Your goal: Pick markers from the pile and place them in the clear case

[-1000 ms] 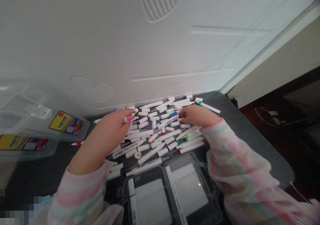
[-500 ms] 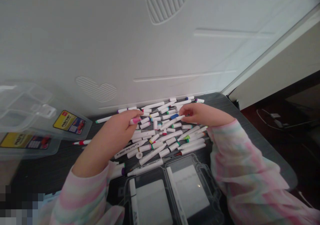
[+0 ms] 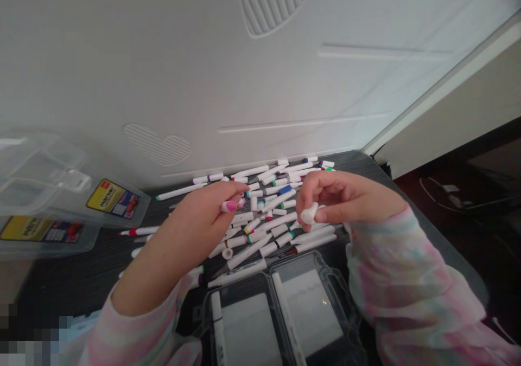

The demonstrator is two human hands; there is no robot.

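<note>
My left hand (image 3: 203,206) is over the left part of a pile of markers, its fingers closed on a short white piece with a pink end (image 3: 230,206), which looks like a marker part. Between the thumb and fingers of my right hand (image 3: 337,195) is a white marker cap (image 3: 309,213), raised above the right part of the pile. Beneath both hands lie many white markers (image 3: 249,250) and loose caps with coloured bands, heaped in several directions. Some markers are uncapped, their tips showing. A blue-banded piece (image 3: 285,189) lies between my hands.
In front of me lies an open clear plastic case (image 3: 268,306) with white panels and a marker in each half. Clear marker boxes (image 3: 140,214) with yellow labels stand at left. A white panel (image 3: 260,84) rises behind the dark tabletop (image 3: 427,246).
My right hand has drawn back toward me from the pile and turned, with a white cap now showing in its fingers. My left hand has shifted slightly right and nearer, keeping the pink-ended piece.
</note>
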